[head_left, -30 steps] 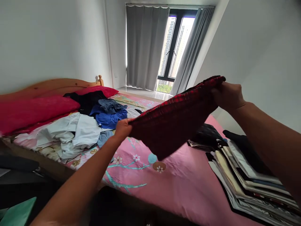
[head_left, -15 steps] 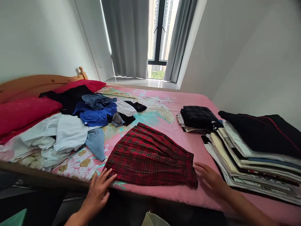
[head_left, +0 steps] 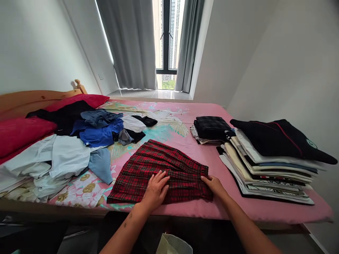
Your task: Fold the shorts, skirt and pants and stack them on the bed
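- The skirt (head_left: 159, 158) lies on the bed (head_left: 190, 211) by the middle of its near edge, waistband (head_left: 206, 192) toward the right end.
- The left hand (head_left: 155, 188) rests on the skirt; the right hand (head_left: 215, 185) is at its waistband.
- Left of the skirt, a heap of loose clothes (head_left: 70, 151) spreads from the near edge back to the pillows (head_left: 26, 135).
- The pillows sit at the left end, before the headboard (head_left: 34, 96).
- The taller stack of folded clothes (head_left: 267, 169) stands toward the near right corner.
- Behind and left of it is the lower stack (head_left: 212, 127).
- Beyond the far edge, the window (head_left: 166, 42) lies between curtains (head_left: 132, 49).
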Tool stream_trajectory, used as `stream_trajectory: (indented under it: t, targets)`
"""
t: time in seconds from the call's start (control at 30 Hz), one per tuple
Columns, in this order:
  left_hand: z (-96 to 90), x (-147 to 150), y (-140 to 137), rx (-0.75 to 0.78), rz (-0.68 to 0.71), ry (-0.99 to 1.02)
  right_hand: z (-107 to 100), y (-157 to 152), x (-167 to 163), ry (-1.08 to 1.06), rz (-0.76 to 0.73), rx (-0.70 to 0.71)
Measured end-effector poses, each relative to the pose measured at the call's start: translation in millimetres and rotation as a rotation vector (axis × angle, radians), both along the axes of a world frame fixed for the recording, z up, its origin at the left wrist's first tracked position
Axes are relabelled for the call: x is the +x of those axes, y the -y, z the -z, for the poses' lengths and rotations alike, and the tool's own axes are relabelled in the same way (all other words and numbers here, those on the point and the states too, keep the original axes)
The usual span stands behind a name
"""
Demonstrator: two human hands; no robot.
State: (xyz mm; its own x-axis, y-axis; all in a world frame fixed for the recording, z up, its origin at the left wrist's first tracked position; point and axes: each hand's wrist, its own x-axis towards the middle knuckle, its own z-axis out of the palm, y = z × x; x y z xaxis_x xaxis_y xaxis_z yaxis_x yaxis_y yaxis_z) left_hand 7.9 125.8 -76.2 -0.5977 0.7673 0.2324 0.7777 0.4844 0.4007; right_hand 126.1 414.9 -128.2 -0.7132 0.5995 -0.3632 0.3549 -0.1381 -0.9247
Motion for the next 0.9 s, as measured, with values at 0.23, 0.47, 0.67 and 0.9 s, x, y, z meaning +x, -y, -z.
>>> stream_trajectory:
  t: [0.23, 0.47, 0.67, 0.9]
  targets:
    - [-7.2, -11.9, -43.9, -0.193, -0.055, 0.036, -12.6, 25.2, 13.5, -0.146, -0.076, -0.348]
    - [8.5, -0.2, -63.6, -0.284, -0.009, -0.007, -2.0, 24.3, 22.5, -0.308, 0.035, -0.238]
    - [45.9, 11.6, -58.3, -0.252, -0.056, -0.076, 4.4, 12.9, 23.2, -0.405, -0.041, -0.317]
    - [9.0, 6.0, -101.7, -0.097, 0.066, -0.033, 11.6, 17.5, 23.2, -0.521, -0.039, -0.310]
